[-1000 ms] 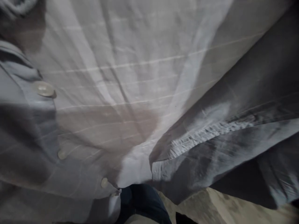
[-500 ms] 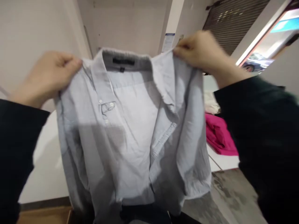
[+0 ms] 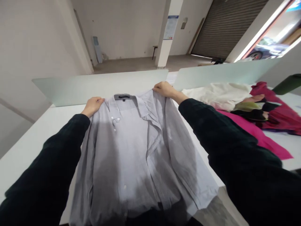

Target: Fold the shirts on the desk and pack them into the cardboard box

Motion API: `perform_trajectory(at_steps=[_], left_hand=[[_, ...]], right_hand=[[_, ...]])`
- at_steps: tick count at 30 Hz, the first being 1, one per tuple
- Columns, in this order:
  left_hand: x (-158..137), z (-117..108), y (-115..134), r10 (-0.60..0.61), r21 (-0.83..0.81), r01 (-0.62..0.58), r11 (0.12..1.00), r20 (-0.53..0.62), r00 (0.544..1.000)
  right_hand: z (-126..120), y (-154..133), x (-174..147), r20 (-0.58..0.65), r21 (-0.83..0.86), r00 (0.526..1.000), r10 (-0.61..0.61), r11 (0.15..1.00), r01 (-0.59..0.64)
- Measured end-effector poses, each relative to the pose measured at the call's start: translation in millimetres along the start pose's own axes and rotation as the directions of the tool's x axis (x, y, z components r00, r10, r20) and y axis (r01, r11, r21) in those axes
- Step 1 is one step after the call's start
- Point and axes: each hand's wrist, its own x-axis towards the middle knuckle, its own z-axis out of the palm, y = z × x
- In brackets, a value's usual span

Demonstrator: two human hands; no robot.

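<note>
Watching from here: left hand (image 3: pixel 92 106) + right hand (image 3: pixel 164 89), grips pinched tight on a grey button-up shirt (image 3: pixel 131 150), one shoulder each | its length runs back toward the person (image 3: pixel 223 144) tbh

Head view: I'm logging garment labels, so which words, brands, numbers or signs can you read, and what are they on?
No text is readable.
Dark neck label inside the grey button-up shirt: too small to read.
Small dark tab below that label: too small to read.
Blue-headed notice on the white pillar: too small and blurred to read.
</note>
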Motion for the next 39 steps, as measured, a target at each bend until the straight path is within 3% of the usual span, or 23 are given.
perform_trajectory(at_steps=[7, 16, 24, 32, 39], left_hand=[[35, 43, -19, -0.009, 0.053, 0.006, 0.999, 0.063, 0.998], [96, 70, -38, -0.05, 0.181, 0.043, 0.983, 0.037, 0.998], [119, 103, -63, -0.066, 0.256, 0.04, 0.966, 0.095, 0.993], [148, 124, -66, -0.089, 0.322, 0.055, 0.945, 0.091, 0.992], [149, 137, -74, -0.109, 0.386, 0.057, 0.921, 0.115, 0.987]], right_hand=[[47, 7, 29, 0.091, 0.009, 0.994, 0.055, 0.998, -0.056], [99, 5, 86, 0.091, 0.036, 0.975, 0.202, 0.978, -0.206], [150, -2, 100, 0.171, -0.023, 0.958, 0.23, 0.973, -0.23], [169, 5, 116, 0.156, -0.072, 0.955, 0.253, 0.967, -0.245], [186, 2, 125, 0.157, -0.048, 0.96, 0.232, 0.973, -0.227]])
